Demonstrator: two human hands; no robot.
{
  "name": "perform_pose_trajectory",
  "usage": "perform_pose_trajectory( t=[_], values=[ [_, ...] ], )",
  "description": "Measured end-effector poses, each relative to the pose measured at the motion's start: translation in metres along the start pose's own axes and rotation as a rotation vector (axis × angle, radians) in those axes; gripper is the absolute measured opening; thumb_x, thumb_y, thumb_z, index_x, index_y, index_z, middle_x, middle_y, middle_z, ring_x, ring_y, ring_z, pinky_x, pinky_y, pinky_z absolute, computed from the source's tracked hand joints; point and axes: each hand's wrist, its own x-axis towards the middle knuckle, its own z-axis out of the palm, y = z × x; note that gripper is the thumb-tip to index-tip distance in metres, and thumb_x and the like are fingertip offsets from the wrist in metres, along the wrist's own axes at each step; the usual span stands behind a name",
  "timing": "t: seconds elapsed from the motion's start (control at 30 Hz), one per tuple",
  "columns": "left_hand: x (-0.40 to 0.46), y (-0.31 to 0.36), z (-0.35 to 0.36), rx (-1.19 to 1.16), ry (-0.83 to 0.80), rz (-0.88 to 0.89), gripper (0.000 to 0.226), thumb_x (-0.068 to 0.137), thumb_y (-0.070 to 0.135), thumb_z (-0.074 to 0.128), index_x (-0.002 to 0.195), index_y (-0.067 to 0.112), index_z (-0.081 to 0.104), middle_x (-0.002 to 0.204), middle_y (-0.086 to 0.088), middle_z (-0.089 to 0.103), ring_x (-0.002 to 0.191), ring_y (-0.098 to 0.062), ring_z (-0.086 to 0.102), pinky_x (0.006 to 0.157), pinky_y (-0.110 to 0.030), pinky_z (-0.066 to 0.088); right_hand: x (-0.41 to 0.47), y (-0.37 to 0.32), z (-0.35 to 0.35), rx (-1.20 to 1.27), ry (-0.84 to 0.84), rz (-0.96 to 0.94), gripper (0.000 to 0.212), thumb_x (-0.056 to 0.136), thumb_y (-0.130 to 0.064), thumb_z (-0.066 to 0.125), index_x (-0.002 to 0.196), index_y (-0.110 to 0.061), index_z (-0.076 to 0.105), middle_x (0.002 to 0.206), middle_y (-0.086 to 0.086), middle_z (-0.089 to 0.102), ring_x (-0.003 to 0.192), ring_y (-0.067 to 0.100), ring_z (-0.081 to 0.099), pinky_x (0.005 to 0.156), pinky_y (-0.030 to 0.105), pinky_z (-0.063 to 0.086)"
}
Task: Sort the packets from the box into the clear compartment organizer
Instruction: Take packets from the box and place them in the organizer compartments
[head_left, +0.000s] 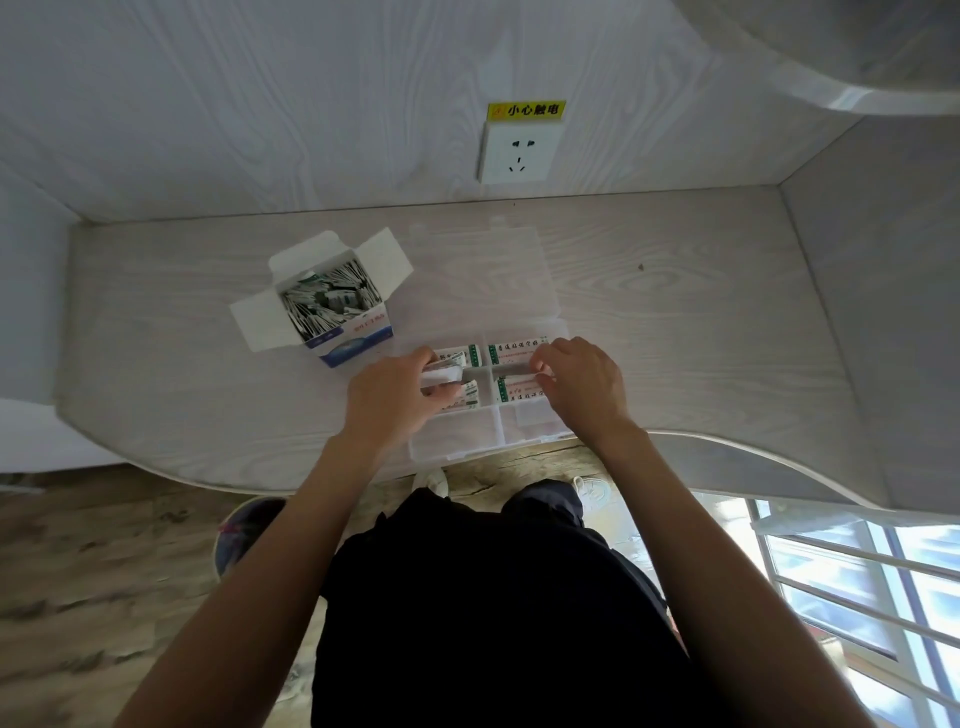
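An open white and blue box (332, 299) full of packets stands on the desk, left of the clear compartment organizer (457, 441). The organizer's lid (478, 275) lies flat behind it. Packets with green edges (511, 352) fill its four rear compartments, while the two front ones look bare. My left hand (389, 400) grips a small stack of packets (441, 375) over the left middle compartment. My right hand (582, 384) hovers above the right compartments, pinching one end of a packet (511, 370).
A wall socket (517, 150) with a yellow warning label sits on the back panel above the desk. The pale wood desk (675, 322) has a curved front edge. A bin (244, 530) stands on the floor at lower left; a window grille (857, 571) is at lower right.
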Motion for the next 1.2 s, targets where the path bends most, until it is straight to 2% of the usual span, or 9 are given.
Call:
perform_pose_trajectory(
  t=[0.17, 0.33, 0.43, 0.5, 0.57, 0.77, 0.9, 1.1, 1.2],
  values=[
    [-0.004, -0.002, 0.001, -0.012, 0.086, -0.017, 0.03, 0.097, 0.035, 0.042, 0.109, 0.014, 0.06, 0.087, -0.001, 0.066, 0.073, -0.018, 0.059, 0.056, -0.025, 0.038, -0.002, -0.002, 0.004, 0.006, 0.161, -0.034, 0.018, 0.065, -0.001, 0.08, 0.07, -0.013, 0.066, 0.064, 0.001, 0.064, 0.055, 0.02, 0.058, 0.051, 0.022, 0.043],
    [-0.005, -0.006, -0.006, -0.127, 0.139, -0.102, 0.028, 0.097, 0.023, 0.044, 0.116, 0.01, 0.061, 0.104, -0.009, 0.068, 0.07, -0.01, 0.051, 0.048, -0.014, 0.03, 0.0, -0.014, 0.007, 0.237, 0.175, 0.02, 0.002, 0.083, -0.011, 0.066, 0.082, -0.012, 0.067, 0.075, 0.002, 0.067, 0.066, 0.019, 0.06, 0.057, 0.024, 0.046],
    [-0.006, -0.003, -0.009, -0.642, 0.038, -0.215, 0.018, 0.094, 0.022, 0.051, 0.1, 0.012, 0.064, 0.092, -0.008, 0.07, 0.07, -0.015, 0.061, 0.056, -0.018, 0.046, 0.004, -0.029, -0.003, 0.64, 0.055, 0.122, 0.006, 0.087, -0.017, 0.064, 0.091, -0.014, 0.068, 0.082, -0.003, 0.069, 0.071, 0.007, 0.06, 0.064, 0.013, 0.047],
    [-0.011, 0.004, -0.014, -1.051, -0.07, -0.313, 0.016, 0.089, 0.019, 0.061, 0.103, 0.011, 0.065, 0.088, -0.001, 0.072, 0.075, -0.013, 0.069, 0.064, -0.024, 0.056, 0.008, -0.04, -0.012, 0.897, -0.083, 0.221, 0.011, 0.086, -0.024, 0.066, 0.096, -0.019, 0.067, 0.085, -0.004, 0.069, 0.074, 0.002, 0.061, 0.066, 0.01, 0.046],
    [-0.014, 0.007, -0.014, -1.22, -0.107, -0.339, 0.027, 0.083, 0.011, 0.068, 0.108, 0.004, 0.064, 0.087, -0.005, 0.072, 0.079, -0.018, 0.071, 0.067, -0.026, 0.057, 0.011, -0.048, -0.017, 1.054, -0.15, 0.292, 0.017, 0.083, -0.026, 0.07, 0.098, -0.019, 0.067, 0.086, 0.0, 0.069, 0.073, 0.006, 0.062, 0.063, 0.013, 0.047],
    [-0.016, 0.018, -0.012, -1.199, -0.19, -0.324, 0.024, 0.087, 0.016, 0.063, 0.108, 0.003, 0.064, 0.093, -0.018, 0.07, 0.076, -0.018, 0.07, 0.066, -0.024, 0.056, 0.011, -0.055, -0.022, 1.197, -0.169, 0.378, 0.026, 0.078, -0.008, 0.074, 0.102, -0.009, 0.062, 0.079, 0.005, 0.067, 0.057, 0.006, 0.06, 0.049, 0.016, 0.047],
    [-0.013, 0.013, -0.007, -1.169, -0.162, -0.384, 0.015, 0.094, 0.021, 0.054, 0.094, 0.016, 0.068, 0.097, -0.017, 0.068, 0.087, -0.027, 0.064, 0.081, -0.041, 0.051, 0.01, -0.048, -0.025, 1.2, -0.158, 0.393, 0.024, 0.08, -0.006, 0.072, 0.102, -0.009, 0.065, 0.082, 0.011, 0.066, 0.048, 0.011, 0.058, 0.047, 0.021, 0.047],
    [-0.014, 0.014, -0.006, -1.092, -0.119, -0.325, 0.017, 0.084, 0.011, 0.066, 0.101, 0.012, 0.067, 0.087, -0.002, 0.071, 0.072, -0.007, 0.066, 0.065, -0.019, 0.052, 0.006, -0.05, -0.025, 1.237, -0.225, 0.369, 0.024, 0.08, -0.003, 0.071, 0.103, -0.003, 0.063, 0.08, 0.009, 0.068, 0.055, 0.013, 0.064, 0.053, 0.023, 0.054],
    [-0.013, 0.015, -0.005, -1.08, -0.107, -0.328, 0.019, 0.082, 0.011, 0.069, 0.1, 0.015, 0.067, 0.088, 0.0, 0.071, 0.075, -0.011, 0.067, 0.069, -0.023, 0.054, 0.004, -0.049, -0.024, 1.25, -0.191, 0.427, 0.029, 0.08, -0.001, 0.07, 0.107, -0.002, 0.059, 0.081, 0.012, 0.068, 0.059, 0.013, 0.066, 0.056, 0.025, 0.056]
  ],
)
